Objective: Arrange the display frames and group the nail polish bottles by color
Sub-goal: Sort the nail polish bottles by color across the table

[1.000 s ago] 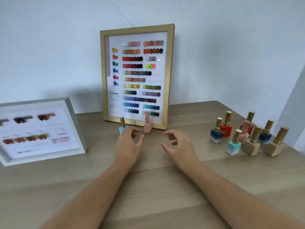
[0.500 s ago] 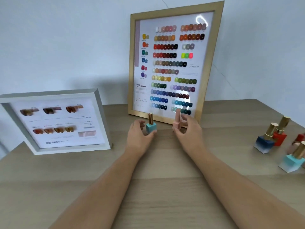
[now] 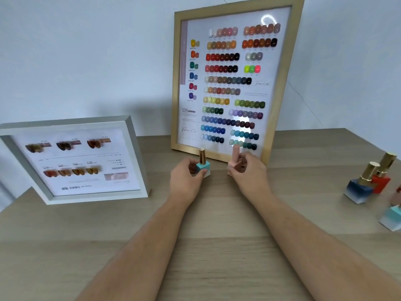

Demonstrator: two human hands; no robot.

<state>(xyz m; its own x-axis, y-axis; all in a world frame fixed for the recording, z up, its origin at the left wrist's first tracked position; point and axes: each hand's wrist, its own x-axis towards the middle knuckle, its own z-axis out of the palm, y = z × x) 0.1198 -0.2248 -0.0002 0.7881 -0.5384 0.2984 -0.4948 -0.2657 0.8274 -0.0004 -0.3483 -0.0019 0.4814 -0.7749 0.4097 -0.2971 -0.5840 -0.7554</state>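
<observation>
Two bottles are in my hands right now. My left hand (image 3: 186, 181) pinches the teal bottle (image 3: 204, 165) and my right hand (image 3: 249, 174) wraps the pink bottle (image 3: 235, 158), both just in front of the gold frame (image 3: 176, 83). The grey frame (image 3: 65, 122) leans well left of it. Other bottles, like the dark blue one (image 3: 358, 190), sit mixed far right of it, so I'd say the grouping's barely started.

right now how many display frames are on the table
2. The gold frame stands at the back centre of the table; the grey frame leans back at the left. More could lie outside the view.
</observation>
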